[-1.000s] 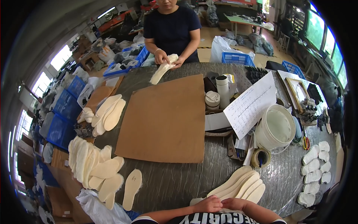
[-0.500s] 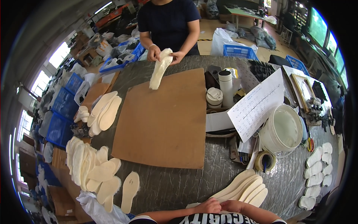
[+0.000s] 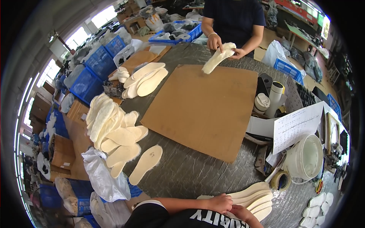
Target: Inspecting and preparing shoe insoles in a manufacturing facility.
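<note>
Over the worktop (image 3: 182,163), a cardboard sheet (image 3: 205,110) lies flat, with a loose heap of insoles (image 3: 100,117) on its left and fanned insoles (image 3: 251,195) at the near edge. The work looks partway (which pieces are finished, I can't tell). One lone insole (image 3: 146,164) sits near the heap. Beside the fan, the left hand (image 3: 221,203) and right hand (image 3: 240,212) meet, fingers curled; any grip is hidden.

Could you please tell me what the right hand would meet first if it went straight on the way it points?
The right hand would probably meet the left hand first, though the depth between them is unclear.
</note>
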Available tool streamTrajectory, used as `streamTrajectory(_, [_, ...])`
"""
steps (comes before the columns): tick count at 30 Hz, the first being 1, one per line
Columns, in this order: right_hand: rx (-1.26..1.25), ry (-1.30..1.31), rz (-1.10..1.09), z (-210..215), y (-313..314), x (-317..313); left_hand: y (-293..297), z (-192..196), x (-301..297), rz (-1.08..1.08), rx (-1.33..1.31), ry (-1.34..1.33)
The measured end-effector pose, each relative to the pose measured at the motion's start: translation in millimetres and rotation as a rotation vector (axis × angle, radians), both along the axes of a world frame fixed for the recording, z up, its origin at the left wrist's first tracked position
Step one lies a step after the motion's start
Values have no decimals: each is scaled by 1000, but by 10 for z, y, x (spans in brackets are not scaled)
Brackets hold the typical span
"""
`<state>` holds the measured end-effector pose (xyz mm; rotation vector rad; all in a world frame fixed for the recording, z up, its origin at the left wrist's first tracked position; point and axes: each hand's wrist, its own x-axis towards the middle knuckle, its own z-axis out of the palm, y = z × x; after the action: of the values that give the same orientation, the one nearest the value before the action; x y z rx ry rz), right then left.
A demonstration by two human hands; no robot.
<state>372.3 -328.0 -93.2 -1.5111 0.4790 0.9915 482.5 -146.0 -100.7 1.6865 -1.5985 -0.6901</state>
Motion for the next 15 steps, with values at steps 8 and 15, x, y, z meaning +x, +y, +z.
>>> streamTrajectory(8, [-23, -122, 164, 152, 32, 16, 22, -18, -31, -34, -398, -134])
streamTrajectory(15, [-66, -153, 280, 110, 147, -37, 117, -98, -114, -87, -419, -159])
